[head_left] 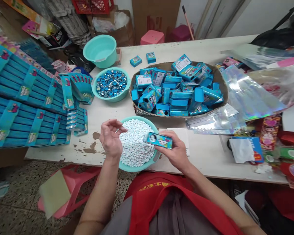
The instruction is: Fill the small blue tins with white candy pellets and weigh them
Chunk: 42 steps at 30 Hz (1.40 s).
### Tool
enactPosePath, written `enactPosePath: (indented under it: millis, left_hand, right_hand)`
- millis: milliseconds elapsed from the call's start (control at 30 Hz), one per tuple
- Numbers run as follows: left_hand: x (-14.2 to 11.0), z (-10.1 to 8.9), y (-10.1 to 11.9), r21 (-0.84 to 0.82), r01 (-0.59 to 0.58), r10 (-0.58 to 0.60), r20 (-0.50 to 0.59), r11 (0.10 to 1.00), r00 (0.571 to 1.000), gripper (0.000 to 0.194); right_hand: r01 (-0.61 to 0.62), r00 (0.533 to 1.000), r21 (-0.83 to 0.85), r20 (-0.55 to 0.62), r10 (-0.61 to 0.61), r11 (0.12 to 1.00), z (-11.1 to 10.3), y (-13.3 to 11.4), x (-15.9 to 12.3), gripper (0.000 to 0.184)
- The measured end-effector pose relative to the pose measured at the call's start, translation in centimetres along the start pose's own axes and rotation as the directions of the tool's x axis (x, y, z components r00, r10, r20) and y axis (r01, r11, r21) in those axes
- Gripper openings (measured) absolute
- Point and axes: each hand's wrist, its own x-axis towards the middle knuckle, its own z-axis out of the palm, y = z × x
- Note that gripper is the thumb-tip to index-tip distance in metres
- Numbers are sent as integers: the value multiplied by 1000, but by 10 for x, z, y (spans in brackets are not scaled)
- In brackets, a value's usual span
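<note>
My right hand (176,150) grips a small blue candy box (158,139), held flat over the near rim of a teal bowl (134,168) heaped with small white candies (135,143). My left hand (110,136) hovers palm up over the bowl's left side, its fingers curled toward the thumb. Whether anything lies in that palm I cannot make out.
A cardboard tray (220,85) of blue boxes lies behind the bowl. A second teal bowl (111,84) holds shiny blue pieces, with an empty teal basin (99,50) behind it. Flat blue cartons (26,107) are stacked at left. Holographic bags (250,94) and wrappers lie at right.
</note>
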Motion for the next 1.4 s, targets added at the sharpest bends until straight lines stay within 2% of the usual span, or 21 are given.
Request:
enactPosePath:
  millis: [67,133,233,300,333,433,533,600,667,733,800,867,933,1000,1033,1067,1133,1200,1267,1400]
  left_hand:
    - [4,-15,-22,263,42,-42,-3,964,999,40]
    - [6,-21,-46,488,61,-81,19,871,997,35]
    - [7,-14,-66,588,-22,-37,88,809,995,31]
    - [11,-6,-71,620,-96,-9,164,779,986,29]
    - [13,-3,-73,664,-143,-2,213,733,977,28]
    - [15,-2,-82,831,-291,-58,359,475,932,30]
    - [7,-6,-94,907,-367,-178,403,207,898,37]
    - [-1,-7,-100,913,-396,-195,407,94,892,39]
    - [-7,-6,-103,905,-423,-178,425,50,887,36]
    - [-10,-6,-106,903,-425,-153,430,65,890,29]
    - [-10,-7,-109,911,-383,-114,402,154,909,24]
    - [-8,-9,-110,906,-281,-62,316,317,947,21]
    - [-5,-10,-106,837,-113,-46,163,535,986,24]
    - [-2,-9,-95,627,122,-132,-30,769,991,29]
    - [-1,-7,-86,460,239,-216,-103,855,971,30]
    - [-1,-4,-76,271,333,-306,-138,903,942,30]
    - [-3,3,-53,-54,432,-435,-108,900,894,29]
    - [-6,11,-33,-234,437,-455,-22,868,890,27]
    - [-11,17,-20,-315,384,-399,18,868,917,25]
    - [-18,21,-17,-290,228,-257,-67,930,964,21]
  right_hand:
    - [-82,989,-92,-132,70,992,-28,19,-4,36]
    - [-155,965,-203,-240,105,967,-51,46,-5,37]
    - [-198,948,-333,-303,94,922,-72,85,-1,43]
    - [-210,947,-374,-308,93,903,-78,103,1,47]
    - [-212,947,-385,-306,92,898,-78,109,1,49]
    - [-215,949,-391,-301,96,895,-78,117,-3,52]
    - [-237,942,-374,-313,119,897,-80,117,-9,52]
    - [-263,931,-358,-336,139,896,-83,113,-12,51]
    - [-285,919,-349,-365,151,893,-86,105,-14,50]
    - [-290,914,-355,-379,146,889,-87,94,-14,48]
    - [-264,923,-374,-366,120,889,-83,78,-13,43]
    - [-198,947,-397,-314,70,896,-74,58,-11,37]
    - [-95,974,-413,-225,0,906,-60,39,-9,31]
    - [14,992,-419,-108,-65,908,-43,24,-5,27]
    - [62,995,-424,-42,-87,904,-33,18,-4,26]
    - [102,995,-433,23,-102,896,-23,13,-2,25]
    - [163,984,-470,142,-108,868,-1,8,2,24]
    - [211,967,-519,235,-99,828,19,6,4,23]
    - [245,951,-558,296,-86,793,36,4,6,22]
    - [256,944,-612,326,-57,748,53,0,8,21]
